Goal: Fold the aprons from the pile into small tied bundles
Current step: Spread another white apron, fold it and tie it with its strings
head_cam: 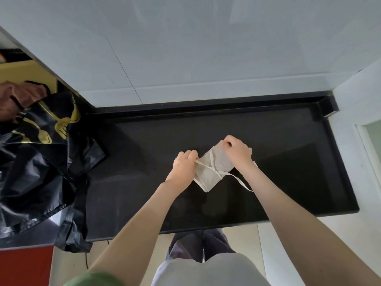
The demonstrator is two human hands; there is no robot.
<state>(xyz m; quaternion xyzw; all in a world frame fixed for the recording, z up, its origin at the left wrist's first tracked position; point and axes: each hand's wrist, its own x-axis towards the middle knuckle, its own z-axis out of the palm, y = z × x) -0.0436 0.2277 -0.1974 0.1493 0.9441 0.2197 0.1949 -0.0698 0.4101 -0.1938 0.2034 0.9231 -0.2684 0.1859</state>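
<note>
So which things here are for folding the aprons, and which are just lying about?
For the job: beige apron bundle; its strap; left hand; right hand; pile of black aprons with gold print.

Just there: black counter (only the work surface); white wall tiles.

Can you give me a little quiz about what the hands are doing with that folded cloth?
1. True or false: the folded apron bundle is beige.
2. What does the left hand pinch? A) a strap B) a spoon C) nothing
3. On which side of the person is the pile of black aprons?
Key: 1 true; 2 A; 3 left.
</note>
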